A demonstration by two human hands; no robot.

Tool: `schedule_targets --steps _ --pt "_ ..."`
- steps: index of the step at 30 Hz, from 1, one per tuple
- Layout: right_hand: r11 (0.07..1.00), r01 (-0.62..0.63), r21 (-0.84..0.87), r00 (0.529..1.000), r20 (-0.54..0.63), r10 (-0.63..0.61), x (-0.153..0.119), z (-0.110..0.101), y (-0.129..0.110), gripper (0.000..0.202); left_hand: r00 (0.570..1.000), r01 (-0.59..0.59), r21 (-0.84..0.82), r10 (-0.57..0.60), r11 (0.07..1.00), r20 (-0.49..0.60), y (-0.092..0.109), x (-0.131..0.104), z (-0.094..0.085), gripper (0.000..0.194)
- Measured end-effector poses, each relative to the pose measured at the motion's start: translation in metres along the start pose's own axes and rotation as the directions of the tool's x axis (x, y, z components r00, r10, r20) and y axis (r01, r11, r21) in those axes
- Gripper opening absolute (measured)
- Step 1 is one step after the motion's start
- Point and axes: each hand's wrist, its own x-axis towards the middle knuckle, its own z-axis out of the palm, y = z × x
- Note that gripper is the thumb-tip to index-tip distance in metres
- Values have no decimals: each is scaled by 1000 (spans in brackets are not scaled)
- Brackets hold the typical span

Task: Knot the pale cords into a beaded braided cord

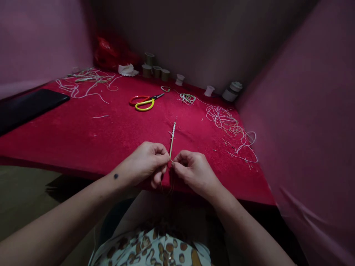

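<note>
A thin braided cord (172,133), pale green and white, runs up the red cloth from between my hands, its far end at a small pin-like point. My left hand (152,161) pinches the near end of this cord. Close to its right, my right hand (191,168) has thumb and forefinger pressed together on a fine thread (171,161) coming from the cord. Loose thin strands hang below the fingers over the table's front edge. The fingertips of both hands are nearly touching.
Red-and-yellow scissors (144,103) lie beyond the hands. A black flat object (30,107) is at left. Tangled threads lie at back left (91,81) and right (224,120). Several thread spools (156,72), a white container (233,91) and a red bag (108,51) stand at the back.
</note>
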Motion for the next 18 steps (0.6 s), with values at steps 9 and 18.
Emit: schedule_targets --steps 9,18 --pt "988 131 -88 989 -54 -136 -49 26 -9 14 996 -16 -54 21 998 83 0 1 -5 16" --pt "912 238 -334 958 233 -165 -66 38 -16 10 1000 -6 -20 6 1000 14 0 -6 1 21"
